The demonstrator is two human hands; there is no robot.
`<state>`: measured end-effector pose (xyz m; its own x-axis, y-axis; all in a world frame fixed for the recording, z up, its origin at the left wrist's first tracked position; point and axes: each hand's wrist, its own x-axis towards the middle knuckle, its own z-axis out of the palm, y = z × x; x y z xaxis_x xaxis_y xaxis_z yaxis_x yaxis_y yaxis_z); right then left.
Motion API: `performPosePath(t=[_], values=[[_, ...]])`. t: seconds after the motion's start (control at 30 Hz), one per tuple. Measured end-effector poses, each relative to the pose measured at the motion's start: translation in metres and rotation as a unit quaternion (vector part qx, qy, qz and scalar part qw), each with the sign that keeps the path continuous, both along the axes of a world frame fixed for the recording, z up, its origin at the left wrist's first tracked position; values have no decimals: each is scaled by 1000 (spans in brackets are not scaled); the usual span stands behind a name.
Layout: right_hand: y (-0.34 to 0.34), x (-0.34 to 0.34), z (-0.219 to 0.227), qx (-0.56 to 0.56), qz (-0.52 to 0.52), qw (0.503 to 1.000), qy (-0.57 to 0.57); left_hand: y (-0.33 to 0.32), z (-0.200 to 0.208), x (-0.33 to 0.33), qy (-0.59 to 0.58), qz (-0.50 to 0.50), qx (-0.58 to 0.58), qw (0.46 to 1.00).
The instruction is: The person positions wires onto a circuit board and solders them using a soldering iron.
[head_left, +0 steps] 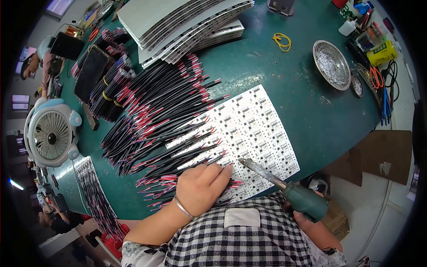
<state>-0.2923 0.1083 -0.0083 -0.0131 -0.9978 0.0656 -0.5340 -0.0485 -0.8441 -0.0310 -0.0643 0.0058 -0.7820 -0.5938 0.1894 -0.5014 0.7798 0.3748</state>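
Observation:
A white circuit board panel (262, 129) with rows of small black components lies on the green table. Black wires (155, 102) with red and white ends spread across its left part. My left hand (202, 187), a silver bangle on its wrist, rests on the panel's lower left with fingers closed on a wire; its grip is partly hidden by the hand. My right hand (307, 222) is wrapped round the dark green handle of a soldering iron (304, 200). The iron's tip points at the board, just right of my left fingers; contact cannot be made out.
Stacked white panels (178, 26) stand at the back. Bundled wires (109, 84) and a phone (92, 71) lie left, near a white fan (51, 135). At the right are a metal bowl (331, 64), a yellow rubber band (281, 41) and a yellow can (381, 53). Other people sit far left.

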Motion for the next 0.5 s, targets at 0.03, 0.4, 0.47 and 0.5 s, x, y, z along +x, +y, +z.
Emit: performPosePath(t=[0.03, 0.4, 0.47, 0.5], values=[[0, 0, -1, 17, 1, 999, -31, 0, -1, 0, 0, 0, 0, 1000], [-10, 4, 6, -9, -11, 1000, -26, 0, -5, -4, 8, 20, -9, 1000], [-9, 5, 6, -3, -6, 1000, -18, 0, -5, -3, 9, 23, -10, 1000], [-6, 5, 4, 1, -3, 1000, -27, 0, -4, -3, 9, 26, -10, 1000]])
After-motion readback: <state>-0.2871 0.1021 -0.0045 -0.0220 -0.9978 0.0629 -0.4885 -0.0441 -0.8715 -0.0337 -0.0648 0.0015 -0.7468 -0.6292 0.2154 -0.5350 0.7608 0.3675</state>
